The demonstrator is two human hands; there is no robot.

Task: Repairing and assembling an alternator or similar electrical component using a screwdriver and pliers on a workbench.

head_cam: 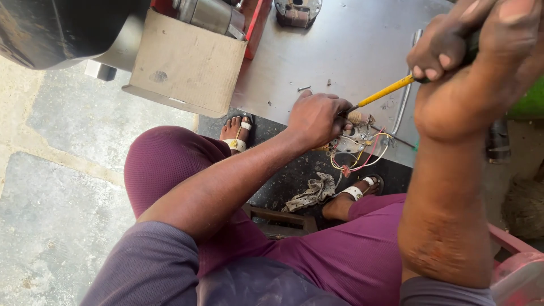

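Yellow and slender, the screwdriver shaft (385, 91) runs down and to the left from the right hand (453, 51), whose grip is clenched around the dark handle high at the right of the scene. Its tip meets a small metal assembly (356, 136) at the near edge of the worktop (351, 51), a dull grey sheet of metal with scuffs and a few loose screws (304, 88) scattered on it. The left hand (314, 119) is closed over the left side of that assembly, pressing it down, with the fingertips just beside the screwdriver tip. Thin red, yellow and white wires (362, 160) loop out from the assembly and hang over the near edge. A bent metal rod (405, 96) lies on the worktop just right of the shaft. Farther left, a plain brown cardboard box (187, 65) sits tilted, holding a shiny steel cylinder (207, 14). Below, a crumpled rag (311, 194) lies on the dark floor between two sandalled feet, and the legs wear maroon cloth.
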